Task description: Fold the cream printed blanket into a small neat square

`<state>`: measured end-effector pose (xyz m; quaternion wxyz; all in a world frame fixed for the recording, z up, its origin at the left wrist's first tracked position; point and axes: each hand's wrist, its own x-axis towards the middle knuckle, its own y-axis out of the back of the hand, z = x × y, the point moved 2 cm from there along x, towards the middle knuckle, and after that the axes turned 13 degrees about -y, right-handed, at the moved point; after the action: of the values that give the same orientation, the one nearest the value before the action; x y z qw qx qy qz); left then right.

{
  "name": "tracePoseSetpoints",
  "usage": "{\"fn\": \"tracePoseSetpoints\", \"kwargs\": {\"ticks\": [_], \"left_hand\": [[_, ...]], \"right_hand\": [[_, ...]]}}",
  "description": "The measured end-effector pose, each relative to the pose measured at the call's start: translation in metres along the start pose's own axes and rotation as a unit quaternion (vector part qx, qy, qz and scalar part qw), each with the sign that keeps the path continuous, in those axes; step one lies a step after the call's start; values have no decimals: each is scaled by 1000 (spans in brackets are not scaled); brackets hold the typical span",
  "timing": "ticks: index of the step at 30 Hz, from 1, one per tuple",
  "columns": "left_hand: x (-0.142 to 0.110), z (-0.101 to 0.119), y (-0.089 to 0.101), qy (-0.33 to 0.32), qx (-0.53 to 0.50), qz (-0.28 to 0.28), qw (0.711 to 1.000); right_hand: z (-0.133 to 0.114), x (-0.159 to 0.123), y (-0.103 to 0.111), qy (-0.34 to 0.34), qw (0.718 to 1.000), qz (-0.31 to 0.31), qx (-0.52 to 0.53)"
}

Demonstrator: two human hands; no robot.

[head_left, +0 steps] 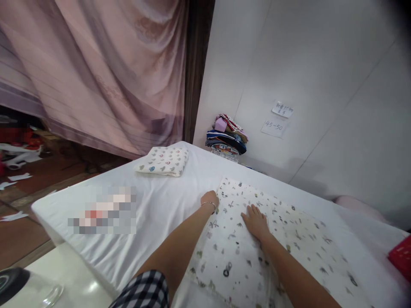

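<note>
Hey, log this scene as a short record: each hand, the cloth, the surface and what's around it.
Left hand: curled at the left edge of the patterned cloth; grip hidden
Right hand: palm down on the patterned cloth, fingers extended
Patterned cloth: white with small dark motifs, spread out
Surface: white cover, wrinkled at left
Also on the white cover: folded cloth, at the far left
Background: stacked fabrics, pink curtain
Wall note: reads "45-50"
</note>
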<state>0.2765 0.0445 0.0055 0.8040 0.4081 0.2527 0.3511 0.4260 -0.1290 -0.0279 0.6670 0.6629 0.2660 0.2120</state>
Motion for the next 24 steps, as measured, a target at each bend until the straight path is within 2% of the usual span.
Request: {"fn": "tracePoseSetpoints", "kwargs": {"ticks": [5, 10, 15, 19, 21, 24], "left_hand": [[-2, -1, 1, -14, 36, 15, 999], [-4, -5, 5, -1, 30, 0, 1000], [-4, -8, 11, 8, 27, -12, 1000], [-3, -9, 14, -8, 39, -16, 999], [-2, -10, 14, -19, 47, -11, 999], [-2, -13, 14, -33, 57, -3, 998]], "right_hand": [[4, 0, 8, 15, 1000, -19, 6], [10, -1, 9, 27, 998, -44, 31], [16, -4, 4, 4, 1000, 8, 28], [18, -4, 13, 12, 997, -52, 51], [27, -4, 23, 15, 997, -55, 61], [58, -6, 33, -9, 998, -4, 58]]}}
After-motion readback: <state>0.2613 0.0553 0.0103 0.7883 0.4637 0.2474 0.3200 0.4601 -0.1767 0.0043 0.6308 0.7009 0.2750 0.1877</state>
